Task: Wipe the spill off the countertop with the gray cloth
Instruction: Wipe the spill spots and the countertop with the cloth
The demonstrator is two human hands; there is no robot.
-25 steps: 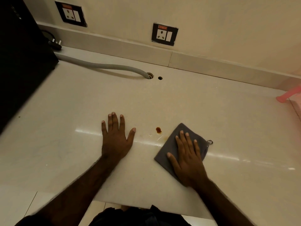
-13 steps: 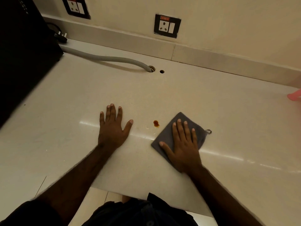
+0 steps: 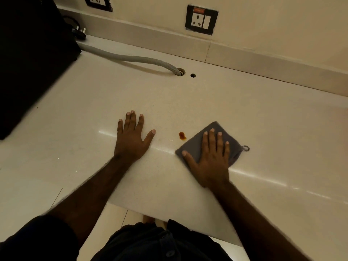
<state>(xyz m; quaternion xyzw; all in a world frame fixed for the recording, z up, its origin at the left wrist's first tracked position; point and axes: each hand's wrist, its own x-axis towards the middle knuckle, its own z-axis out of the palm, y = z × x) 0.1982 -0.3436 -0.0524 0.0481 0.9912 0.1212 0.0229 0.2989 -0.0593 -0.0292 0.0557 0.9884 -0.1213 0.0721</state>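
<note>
A small brown spill (image 3: 182, 136) sits on the pale countertop (image 3: 263, 117), between my two hands. The gray cloth (image 3: 195, 146) lies flat just right of it, and its left edge almost touches the spill. My right hand (image 3: 211, 157) presses palm down on the cloth with the fingers spread, covering most of it. A small hanging loop (image 3: 245, 148) sticks out at the cloth's right corner. My left hand (image 3: 131, 138) rests flat and empty on the counter, left of the spill.
A grey corrugated hose (image 3: 135, 59) runs along the back into a hole (image 3: 180, 71), with a smaller hole (image 3: 193, 75) beside it. A large black appliance (image 3: 28, 53) fills the left side. Wall sockets (image 3: 201, 19) sit above the backsplash. The counter's front edge is near my body.
The view has tipped downward a little. Both hands stay flat in nearly the same spots, and the cloth's edge now lies slightly closer to the spill.
</note>
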